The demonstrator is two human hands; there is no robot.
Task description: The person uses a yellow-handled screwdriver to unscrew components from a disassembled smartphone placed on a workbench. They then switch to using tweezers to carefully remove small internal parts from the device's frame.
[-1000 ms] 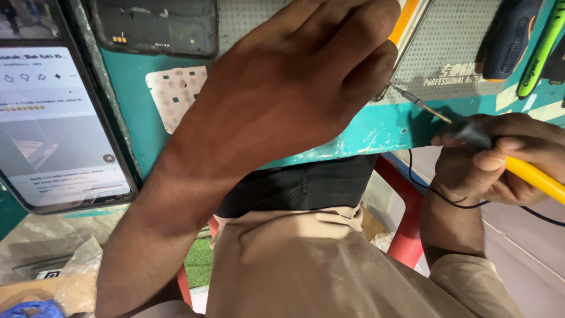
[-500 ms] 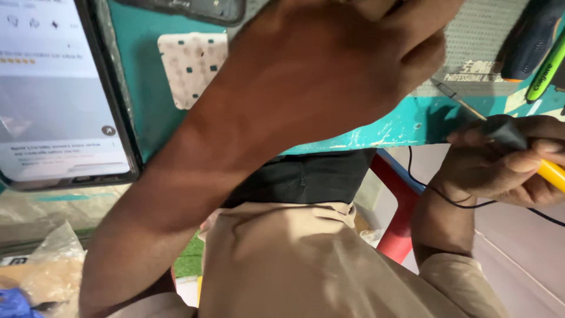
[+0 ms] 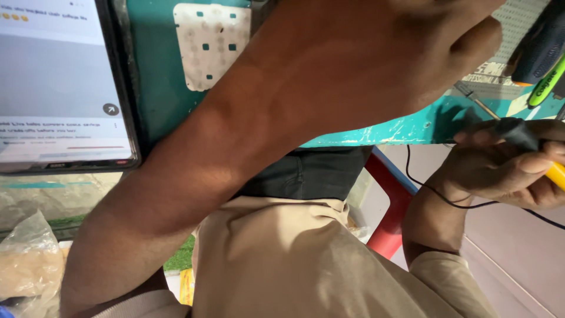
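Right hand (image 3: 506, 171): at 3 o'clock, fingers curled tight round a soldering iron (image 3: 518, 138), yellow handle, black collar, thin metal tip pointing to 10 o'clock over the teal bench edge (image 3: 412, 126). A black cord (image 3: 447, 197) loops under the wrist.

Left hand (image 3: 406, 41): at 12 o'clock, seen from the back; fingers run out of view, so open or closed cannot be told.

Phone screen (image 3: 59, 82): lit, at 9 o'clock. White keypad sheet (image 3: 206, 44): at 11 o'clock.
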